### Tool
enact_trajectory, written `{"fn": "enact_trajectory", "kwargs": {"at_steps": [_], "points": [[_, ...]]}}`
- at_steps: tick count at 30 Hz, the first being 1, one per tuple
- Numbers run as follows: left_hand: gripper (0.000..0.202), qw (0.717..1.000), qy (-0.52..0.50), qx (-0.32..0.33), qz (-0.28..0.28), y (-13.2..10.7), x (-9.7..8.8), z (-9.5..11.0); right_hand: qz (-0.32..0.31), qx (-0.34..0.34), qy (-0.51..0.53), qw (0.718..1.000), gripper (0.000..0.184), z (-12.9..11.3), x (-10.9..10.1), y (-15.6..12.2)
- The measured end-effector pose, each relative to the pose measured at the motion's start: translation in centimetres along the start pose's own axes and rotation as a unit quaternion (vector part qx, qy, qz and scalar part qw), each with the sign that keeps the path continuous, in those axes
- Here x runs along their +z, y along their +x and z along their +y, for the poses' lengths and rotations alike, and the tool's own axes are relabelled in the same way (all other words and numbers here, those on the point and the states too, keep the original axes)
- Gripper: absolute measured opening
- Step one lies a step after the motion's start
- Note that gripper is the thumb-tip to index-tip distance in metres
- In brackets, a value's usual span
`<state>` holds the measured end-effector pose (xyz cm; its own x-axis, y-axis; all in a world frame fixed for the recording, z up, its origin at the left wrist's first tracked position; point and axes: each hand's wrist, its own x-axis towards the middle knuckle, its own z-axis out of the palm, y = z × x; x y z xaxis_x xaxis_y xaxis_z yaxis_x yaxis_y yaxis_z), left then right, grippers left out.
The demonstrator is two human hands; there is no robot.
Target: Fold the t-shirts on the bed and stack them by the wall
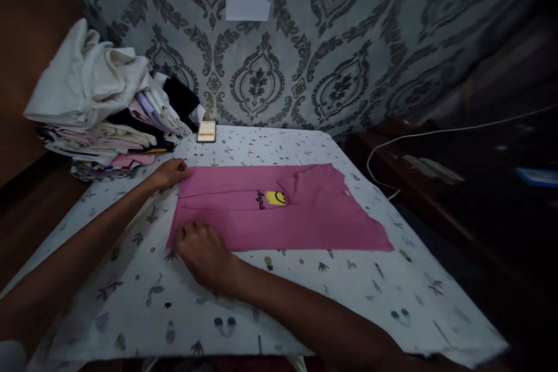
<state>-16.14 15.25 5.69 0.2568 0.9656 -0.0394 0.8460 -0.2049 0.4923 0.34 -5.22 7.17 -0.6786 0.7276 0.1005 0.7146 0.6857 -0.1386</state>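
Note:
A pink T-shirt (279, 212) with a yellow smiley print lies folded lengthwise on a table covered by a white patterned cloth (349, 290). My left hand (171, 173) rests at the shirt's far left corner, fingers curled onto the fabric edge. My right hand (203, 253) sits at the near left corner, fingers pressed down on the hem. Both hands are at the shirt's left end; the sleeve and body stretch away to the right.
A tall pile of folded clothes (100, 110) stands at the table's far left. A small phone-like object (206, 131) lies by the patterned wall. A white cable (418, 136) runs over dark furniture on the right. A white paper (247, 0) hangs on the wall.

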Motion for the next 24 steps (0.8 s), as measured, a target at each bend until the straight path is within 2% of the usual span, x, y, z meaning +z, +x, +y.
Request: {"fn": "enact_trajectory", "kwargs": {"at_steps": [3, 5, 6, 9, 11, 13, 16, 18, 21, 24], "points": [[0.017, 0.997, -0.062, -0.039, 0.002, 0.2, 0.0, 1.0, -0.001, 0.049, 0.050, 0.998, 0.026, 0.6, -0.6, -0.2], [0.019, 0.990, -0.135, -0.049, 0.007, 0.1, -0.4, 2.2, 0.044, 0.111, 0.138, 0.983, 0.021, 1.4, -1.0, -0.7], [0.021, 0.983, -0.178, -0.051, 0.008, 0.0, -0.7, 3.1, 0.080, 0.147, 0.192, 0.967, 0.017, 1.9, -1.2, -1.2], [0.033, 0.955, -0.294, -0.040, -0.002, -0.1, -1.8, 7.1, 0.193, 0.235, 0.357, 0.883, 0.006, 3.8, -1.9, -3.3], [0.043, 0.938, -0.346, -0.017, -0.014, 0.4, -2.0, 10.7, 0.250, 0.271, 0.455, 0.811, 0.004, 5.3, -2.5, -5.5], [0.044, 0.921, -0.387, 0.011, -0.041, 1.3, -1.3, 14.7, 0.286, 0.294, 0.535, 0.739, 0.006, 6.9, -3.1, -8.3], [0.029, 0.893, -0.435, 0.025, -0.113, 3.2, 1.7, 20.3, 0.314, 0.330, 0.602, 0.655, 0.018, 9.5, -3.3, -13.0], [0.019, 0.879, -0.452, 0.005, -0.151, 4.4, 4.8, 23.3, 0.330, 0.362, 0.615, 0.617, 0.021, 11.1, -2.8, -15.8], [0.015, 0.873, -0.450, -0.028, -0.187, 5.6, 9.6, 25.8, 0.325, 0.409, 0.622, 0.583, 0.020, 12.9, -1.7, -18.9], [0.017, 0.873, -0.437, -0.042, -0.212, 6.1, 12.6, 26.2, 0.303, 0.411, 0.639, 0.575, 0.016, 13.6, -1.2, -20.1]]}}
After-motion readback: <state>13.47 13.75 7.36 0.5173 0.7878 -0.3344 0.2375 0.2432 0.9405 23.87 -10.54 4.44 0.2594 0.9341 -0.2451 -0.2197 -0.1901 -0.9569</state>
